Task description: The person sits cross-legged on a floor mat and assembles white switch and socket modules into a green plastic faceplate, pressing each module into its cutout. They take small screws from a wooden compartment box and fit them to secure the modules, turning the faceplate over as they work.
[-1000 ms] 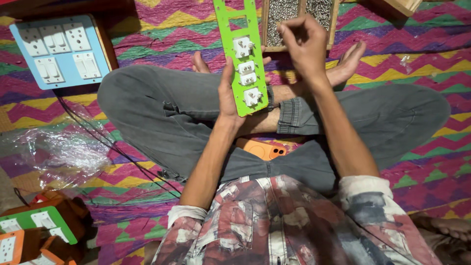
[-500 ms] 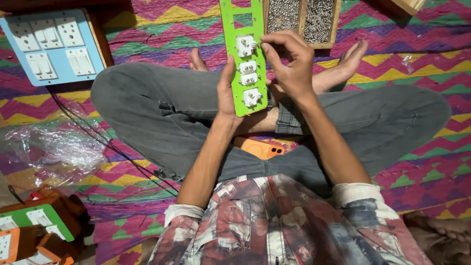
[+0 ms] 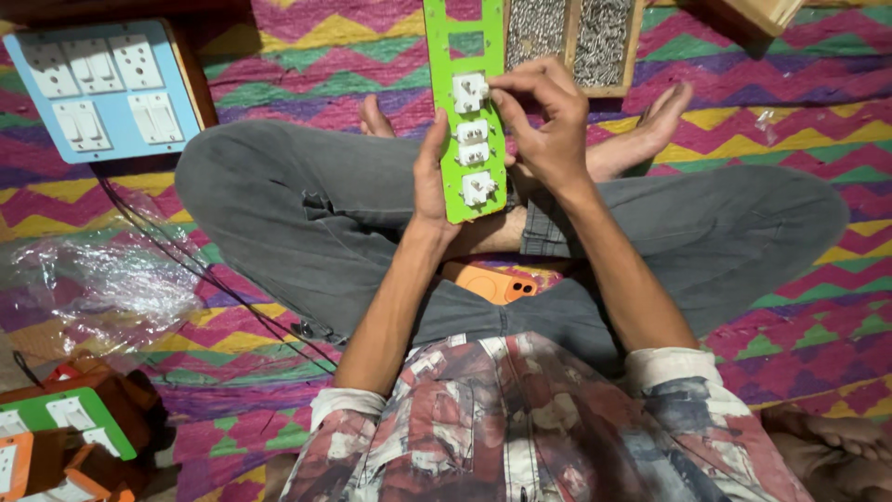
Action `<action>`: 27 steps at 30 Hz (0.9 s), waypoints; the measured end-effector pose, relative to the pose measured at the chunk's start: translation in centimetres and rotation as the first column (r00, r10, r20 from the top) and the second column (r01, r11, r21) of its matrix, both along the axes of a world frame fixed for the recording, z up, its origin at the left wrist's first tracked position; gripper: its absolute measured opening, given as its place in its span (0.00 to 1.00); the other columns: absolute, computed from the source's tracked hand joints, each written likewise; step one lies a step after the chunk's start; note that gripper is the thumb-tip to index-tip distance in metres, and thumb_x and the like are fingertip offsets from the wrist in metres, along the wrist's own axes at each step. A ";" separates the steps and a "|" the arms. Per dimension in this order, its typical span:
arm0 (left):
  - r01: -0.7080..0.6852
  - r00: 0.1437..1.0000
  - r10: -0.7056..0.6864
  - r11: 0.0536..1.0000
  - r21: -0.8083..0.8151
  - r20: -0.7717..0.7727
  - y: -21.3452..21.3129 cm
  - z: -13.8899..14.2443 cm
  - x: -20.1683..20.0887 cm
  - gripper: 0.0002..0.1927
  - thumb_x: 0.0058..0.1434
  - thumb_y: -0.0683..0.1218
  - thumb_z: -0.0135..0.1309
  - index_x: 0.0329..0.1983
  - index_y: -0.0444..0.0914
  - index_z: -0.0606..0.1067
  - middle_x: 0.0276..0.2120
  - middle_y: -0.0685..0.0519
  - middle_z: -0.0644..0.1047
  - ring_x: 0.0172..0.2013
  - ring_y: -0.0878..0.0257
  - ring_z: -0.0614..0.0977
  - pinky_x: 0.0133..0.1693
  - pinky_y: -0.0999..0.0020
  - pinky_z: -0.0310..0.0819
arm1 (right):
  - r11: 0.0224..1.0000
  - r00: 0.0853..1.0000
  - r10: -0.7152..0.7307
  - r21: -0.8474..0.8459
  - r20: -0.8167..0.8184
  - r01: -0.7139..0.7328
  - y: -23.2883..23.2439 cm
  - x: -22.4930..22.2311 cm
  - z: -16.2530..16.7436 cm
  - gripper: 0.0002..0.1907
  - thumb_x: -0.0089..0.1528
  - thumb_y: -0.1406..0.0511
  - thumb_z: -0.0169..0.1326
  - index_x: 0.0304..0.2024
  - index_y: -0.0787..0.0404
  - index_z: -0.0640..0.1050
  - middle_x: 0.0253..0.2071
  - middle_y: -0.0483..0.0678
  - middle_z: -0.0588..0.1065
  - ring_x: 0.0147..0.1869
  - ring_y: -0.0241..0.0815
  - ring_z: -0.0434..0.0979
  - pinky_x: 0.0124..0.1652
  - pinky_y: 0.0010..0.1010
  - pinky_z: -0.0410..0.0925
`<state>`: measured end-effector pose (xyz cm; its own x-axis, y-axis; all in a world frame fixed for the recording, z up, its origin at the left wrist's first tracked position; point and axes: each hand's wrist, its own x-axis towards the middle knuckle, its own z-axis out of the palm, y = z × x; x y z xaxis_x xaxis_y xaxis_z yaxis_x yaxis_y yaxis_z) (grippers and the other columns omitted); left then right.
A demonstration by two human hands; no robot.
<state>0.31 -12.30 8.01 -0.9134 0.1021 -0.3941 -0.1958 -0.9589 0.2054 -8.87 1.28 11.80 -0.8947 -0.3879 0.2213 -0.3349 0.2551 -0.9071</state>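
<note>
Floor covering: a zigzag-patterned mat [image 3: 790,121] in pink, yellow and green is lying under the seated person's crossed legs.
Blue board: a finished light-blue switch panel [image 3: 98,88] with white switches is resting at the upper left on the mat.
Plastic wrap: a crumpled clear bag [image 3: 84,279] is lying left of the knee.
Tray: a divided wooden tray of small screws [image 3: 569,42] is sitting just beyond the feet.
Green plate: the long green switch plate [image 3: 465,102] is being held upright over the lap.
Left hand [image 3: 429,177]: it is clamped on the plate's lower left edge, steadying it.
Right hand [image 3: 544,125]: its fingertips are pinched on the top white switch module [image 3: 469,91].
Doing it well: likely by pressing the module squarely into its cut-out while the left hand is bracing behind.
Phone: an orange phone [image 3: 488,284] is lying in the lap.
</note>
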 end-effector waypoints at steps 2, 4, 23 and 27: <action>0.007 1.000 -0.007 1.000 0.004 0.001 0.0 0.0 0.0 0.28 0.76 0.61 0.42 0.61 0.34 0.71 0.42 0.44 0.81 0.38 0.53 0.86 0.39 0.63 0.84 | 1.000 1.000 -0.013 0.013 -0.023 0.013 -0.1 -0.1 0.2 0.07 0.66 0.74 0.63 0.47 0.64 0.83 0.43 0.49 0.76 0.46 0.39 0.78 0.44 0.27 0.71; 0.008 1.000 -0.008 1.000 0.002 0.005 0.1 0.0 0.1 0.28 0.76 0.61 0.42 0.62 0.34 0.71 0.42 0.44 0.81 0.38 0.53 0.86 0.39 0.63 0.84 | 0.999 0.998 -0.022 0.029 -0.064 0.024 0.0 0.1 0.4 0.07 0.66 0.74 0.63 0.47 0.65 0.83 0.43 0.50 0.76 0.46 0.40 0.78 0.44 0.28 0.71; 0.043 0.998 -0.040 0.996 0.075 -0.045 0.2 0.6 0.1 0.33 0.75 0.65 0.39 0.65 0.34 0.69 0.44 0.42 0.81 0.39 0.50 0.86 0.41 0.57 0.85 | 0.996 0.981 0.083 -0.059 0.173 -0.073 1.1 0.8 0.3 0.16 0.64 0.73 0.62 0.54 0.64 0.79 0.49 0.49 0.78 0.52 0.38 0.78 0.51 0.26 0.72; 0.048 0.991 -0.040 0.997 0.057 -0.124 0.3 0.3 0.5 0.35 0.76 0.66 0.38 0.65 0.32 0.70 0.43 0.39 0.81 0.39 0.49 0.86 0.41 0.57 0.84 | 0.968 0.898 0.057 -0.246 0.435 0.058 1.4 2.3 -1.5 0.14 0.68 0.72 0.63 0.52 0.64 0.73 0.46 0.47 0.78 0.49 0.35 0.77 0.47 0.26 0.70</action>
